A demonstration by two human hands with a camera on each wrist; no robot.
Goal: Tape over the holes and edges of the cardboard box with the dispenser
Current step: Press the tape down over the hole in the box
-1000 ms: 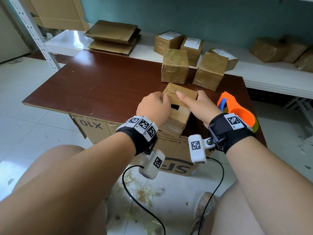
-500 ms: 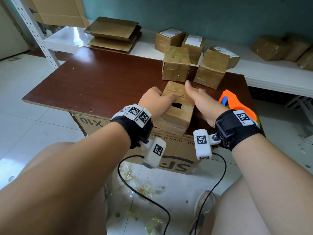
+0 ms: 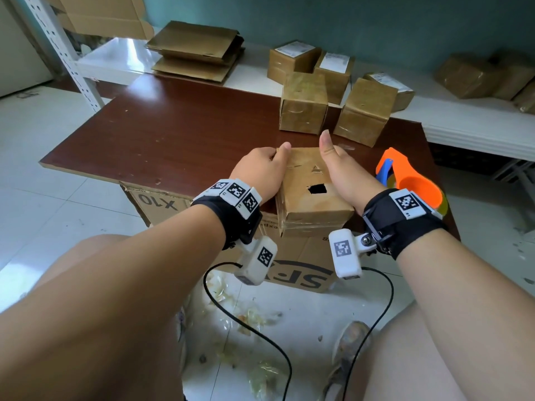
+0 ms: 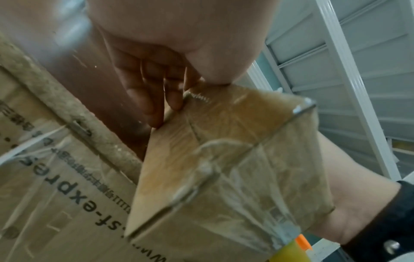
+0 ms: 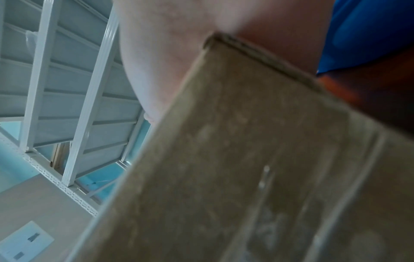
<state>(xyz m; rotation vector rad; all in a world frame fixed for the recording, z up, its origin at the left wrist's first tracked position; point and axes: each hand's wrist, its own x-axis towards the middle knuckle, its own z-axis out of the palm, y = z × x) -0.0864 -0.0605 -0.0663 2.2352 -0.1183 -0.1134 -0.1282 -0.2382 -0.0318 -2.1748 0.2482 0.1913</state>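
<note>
Left hand: the left hand [image 3: 262, 172] clasps the left side of the cardboard box [image 3: 311, 195], thumb hooked over the top far-left corner; in the left wrist view its fingers [image 4: 152, 99] lie flat against that side face.
Right hand: the right hand [image 3: 344, 172] presses on the box's right side with the thumb sticking straight up above the top edge; its fingers are hidden behind the box, so I cannot tell whether they curl round it.
Box: held between both hands at the near edge of the table [image 3: 173, 134], part of it overhanging that edge, clear tape already glinting on its lower faces.
Hole: a dark square hole [image 3: 317, 189] sits open on the box's upward face, toward the near-right part of it, between the two hands and closer to the right one.
Dispenser: the orange dispenser [image 3: 405, 175] lies on the table just to the right of the box, past the right hand, untouched.
What the next move turns on: by my reckoning the right hand is the one to let go and reach rightward for the dispenser, while the left keeps the box steady with the hole facing up.
Beyond the box: two taped boxes [image 3: 304, 107] stand on the table's far side of it.
</note>
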